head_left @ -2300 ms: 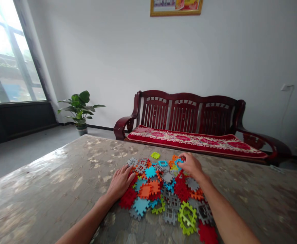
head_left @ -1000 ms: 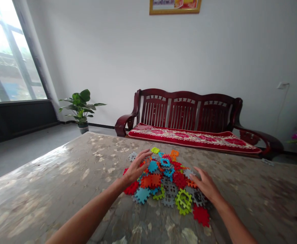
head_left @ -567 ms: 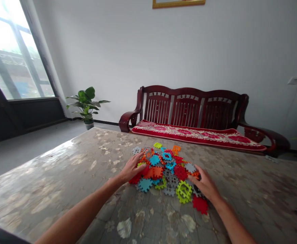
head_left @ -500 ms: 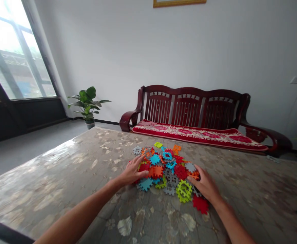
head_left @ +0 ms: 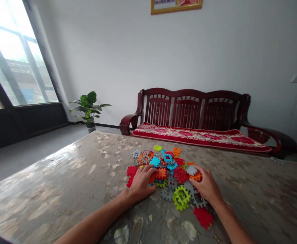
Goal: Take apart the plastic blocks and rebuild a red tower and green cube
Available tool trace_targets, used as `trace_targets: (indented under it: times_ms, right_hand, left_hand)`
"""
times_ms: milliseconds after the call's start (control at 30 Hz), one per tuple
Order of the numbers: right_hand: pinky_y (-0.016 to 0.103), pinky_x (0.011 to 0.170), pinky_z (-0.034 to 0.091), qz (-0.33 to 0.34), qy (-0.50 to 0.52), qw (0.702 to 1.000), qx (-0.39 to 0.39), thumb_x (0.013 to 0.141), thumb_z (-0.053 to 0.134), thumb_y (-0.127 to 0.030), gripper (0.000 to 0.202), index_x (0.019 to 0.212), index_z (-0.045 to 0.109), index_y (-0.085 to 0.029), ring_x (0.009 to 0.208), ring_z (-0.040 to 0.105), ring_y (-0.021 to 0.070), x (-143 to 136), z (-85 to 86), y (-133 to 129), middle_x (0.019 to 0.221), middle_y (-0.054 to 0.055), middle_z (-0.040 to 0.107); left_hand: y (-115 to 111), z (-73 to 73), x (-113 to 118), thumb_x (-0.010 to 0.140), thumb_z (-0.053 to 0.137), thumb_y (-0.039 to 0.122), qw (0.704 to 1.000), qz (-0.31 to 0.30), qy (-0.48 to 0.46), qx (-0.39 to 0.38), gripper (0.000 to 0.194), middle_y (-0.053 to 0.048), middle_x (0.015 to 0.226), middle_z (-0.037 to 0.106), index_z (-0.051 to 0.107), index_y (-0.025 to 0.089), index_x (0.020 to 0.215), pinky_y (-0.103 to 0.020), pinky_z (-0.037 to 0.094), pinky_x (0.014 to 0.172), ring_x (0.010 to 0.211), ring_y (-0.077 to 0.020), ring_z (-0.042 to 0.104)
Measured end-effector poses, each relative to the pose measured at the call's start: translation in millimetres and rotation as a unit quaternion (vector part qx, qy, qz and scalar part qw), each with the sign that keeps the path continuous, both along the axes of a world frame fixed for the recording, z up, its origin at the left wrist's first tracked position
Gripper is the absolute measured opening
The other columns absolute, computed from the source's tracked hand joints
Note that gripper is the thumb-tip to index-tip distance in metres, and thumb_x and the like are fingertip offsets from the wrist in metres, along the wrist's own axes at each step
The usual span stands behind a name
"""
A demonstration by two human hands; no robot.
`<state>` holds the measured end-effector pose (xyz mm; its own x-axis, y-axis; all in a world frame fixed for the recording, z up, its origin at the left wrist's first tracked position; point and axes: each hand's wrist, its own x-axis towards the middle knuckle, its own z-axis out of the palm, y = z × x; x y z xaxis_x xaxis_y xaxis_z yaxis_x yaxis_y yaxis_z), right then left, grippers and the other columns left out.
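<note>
Flat toothed plastic pieces in several colours lie in a loose pile on the patterned table. My left hand (head_left: 142,182) rests over the pile's left side, its fingers curved onto an orange piece (head_left: 161,174); what lies under the palm is hidden. At the right side, my right hand (head_left: 206,184) has its thumb and fingers apart around a grey piece (head_left: 191,170) and an orange-red one (head_left: 196,177). Nearer the front are a lime green piece (head_left: 181,198) and a red piece (head_left: 203,217). Red pieces (head_left: 131,170) show left of my left hand.
The table (head_left: 74,189) has a floral cover. Behind it stands a dark red wooden bench (head_left: 186,112) with a red patterned cushion (head_left: 201,136). A potted plant (head_left: 88,108) is at the back left, near a window (head_left: 23,67).
My left hand has moved right and inward over the pile, covering the blue piece at the front left and uncovering red pieces. The green and red front pieces sit slightly lower in view.
</note>
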<state>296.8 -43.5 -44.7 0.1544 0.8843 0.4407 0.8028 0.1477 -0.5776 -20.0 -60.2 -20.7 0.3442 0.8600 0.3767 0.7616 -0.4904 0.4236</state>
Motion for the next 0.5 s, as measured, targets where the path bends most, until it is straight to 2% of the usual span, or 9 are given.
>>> trace_targets:
  times_ms: [167, 267, 400, 500]
  right_hand:
    - [0.040, 0.093, 0.049, -0.016, 0.072, 0.997, 0.025, 0.061, 0.064, -0.034, 0.050, 0.110, 0.065, -0.027, 0.094, 0.060, 0.0253, 3.1, -0.8, 5.6, 0.098, 0.004, 0.058]
    - [0.042, 0.094, 0.049, -0.023, 0.120, 0.992, 0.035, 0.060, 0.065, -0.035, 0.051, 0.111, 0.066, -0.025, 0.096, 0.059, 0.0263, 2.7, 4.0, 6.8, 0.099, 0.006, 0.059]
    - [0.043, 0.096, 0.048, 0.005, 0.191, 0.980, 0.051, 0.067, 0.066, -0.042, 0.052, 0.116, 0.064, -0.023, 0.100, 0.060, 0.0267, -9.9, 16.4, 8.8, 0.109, 0.008, 0.063]
    - [0.041, 0.095, 0.050, 0.080, 0.235, 0.968, 0.033, 0.073, 0.065, -0.048, 0.062, 0.129, 0.057, -0.023, 0.106, 0.062, 0.0265, -20.7, 20.7, 11.7, 0.120, 0.009, 0.064]
  left_hand:
    - [14.4, 1.2, 6.0, 0.063, 0.055, 0.010, 0.997, -0.007, -0.073, 0.016, 0.033, -0.006, 0.116, 0.065, 0.067, 0.025, 0.091, -0.039, 0.045, 0.101, 0.114, -0.0246, 0.058]
    - [27.3, 6.2, 9.2, 0.062, 0.051, 0.006, 0.992, -0.001, -0.125, 0.021, 0.030, -0.005, 0.104, 0.068, 0.066, 0.024, 0.082, -0.038, 0.046, 0.099, 0.107, -0.0225, 0.061]
    - [48.6, 15.0, 17.3, 0.069, 0.054, 0.011, 0.986, 0.018, -0.165, 0.027, 0.026, -0.004, 0.103, 0.068, 0.067, 0.024, 0.087, -0.040, 0.046, 0.100, 0.106, -0.0225, 0.060]
    - [59.6, 18.9, 23.5, 0.079, 0.063, 0.027, 0.987, 0.003, -0.156, 0.024, 0.029, -0.008, 0.121, 0.064, 0.067, 0.024, 0.108, -0.044, 0.040, 0.106, 0.120, -0.0259, 0.054]
